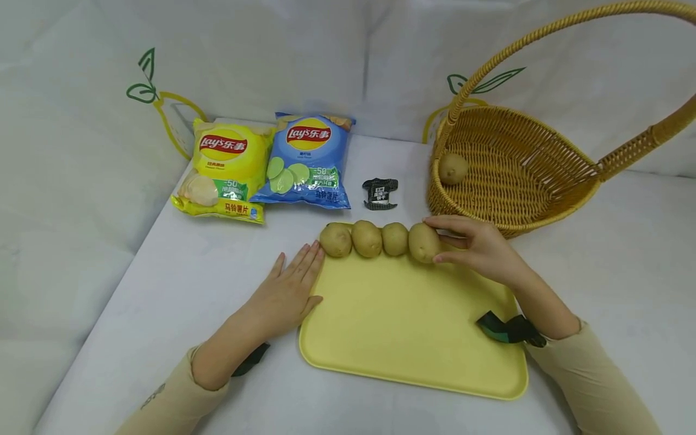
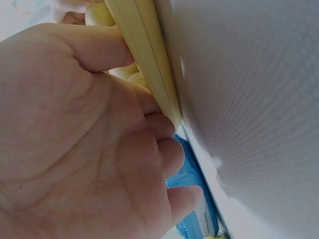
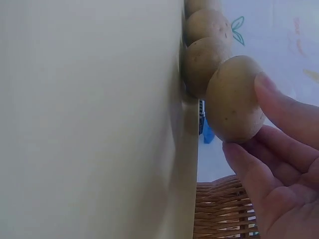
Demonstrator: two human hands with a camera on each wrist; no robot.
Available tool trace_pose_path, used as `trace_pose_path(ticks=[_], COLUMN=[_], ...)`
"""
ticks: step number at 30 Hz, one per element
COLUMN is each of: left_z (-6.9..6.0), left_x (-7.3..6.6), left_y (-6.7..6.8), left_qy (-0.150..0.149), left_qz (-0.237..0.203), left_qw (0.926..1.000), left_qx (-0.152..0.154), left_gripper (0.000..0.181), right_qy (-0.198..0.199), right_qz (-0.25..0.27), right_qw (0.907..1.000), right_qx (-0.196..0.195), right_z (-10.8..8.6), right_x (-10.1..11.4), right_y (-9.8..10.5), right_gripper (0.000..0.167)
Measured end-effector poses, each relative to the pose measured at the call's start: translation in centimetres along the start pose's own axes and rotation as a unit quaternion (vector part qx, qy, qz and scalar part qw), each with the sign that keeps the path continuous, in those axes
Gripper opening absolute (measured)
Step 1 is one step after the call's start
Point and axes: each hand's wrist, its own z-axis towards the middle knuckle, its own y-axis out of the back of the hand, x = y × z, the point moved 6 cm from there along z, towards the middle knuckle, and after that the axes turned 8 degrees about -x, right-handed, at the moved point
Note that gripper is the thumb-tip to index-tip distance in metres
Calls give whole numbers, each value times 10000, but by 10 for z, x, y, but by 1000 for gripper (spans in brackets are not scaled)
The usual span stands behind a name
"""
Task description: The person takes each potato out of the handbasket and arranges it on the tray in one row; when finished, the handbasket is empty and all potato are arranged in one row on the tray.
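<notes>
At the far edge of a yellow tray (image 1: 402,326), my right hand (image 1: 484,248) pinches a potato (image 1: 423,243) between thumb and fingers. The right wrist view shows this potato (image 3: 234,99) slightly above the tray surface, close against its neighbour. Several potatoes form a row along that edge: one at the left corner (image 1: 335,240), another beside it (image 1: 367,238), and a smaller, rounder one (image 1: 394,238) next to the held potato. My left hand (image 1: 285,296) lies along the tray's left side, fingers extended. In the left wrist view its thumb and fingers touch the tray rim (image 2: 147,59).
A wicker basket (image 1: 505,163) with a tall handle stands at the back right, one potato (image 1: 453,168) inside. Back left lie a yellow chip bag (image 1: 231,163) and a blue chip bag (image 1: 307,160). A small black packet (image 1: 380,194) is behind the tray.
</notes>
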Motion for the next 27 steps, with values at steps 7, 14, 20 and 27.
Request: trace_pose_path(ticks=[7,14,20,27], left_z=[0,0,0,0], left_x=[0,0,1,0], left_y=[0,0,0,1], left_qy=[16,-8,1,12], left_qz=[-7,13,33,52], left_qw=[10000,10000,10000,10000], left_qx=[12,-4,-19,-3], left_gripper=[70,71,71,70], right_qy=[-216,-502,-713,-780], right_qz=[-229,-339,-104,-110], right_qw=[9994,9978,9969,9963], right_qx=[132,259,319,339], right_z=[-1,-2,-2,-3], right_x=[-9,-15,-17,-18], right_y=[-2,-4,-5,-5], right_gripper=[58,60,59,61])
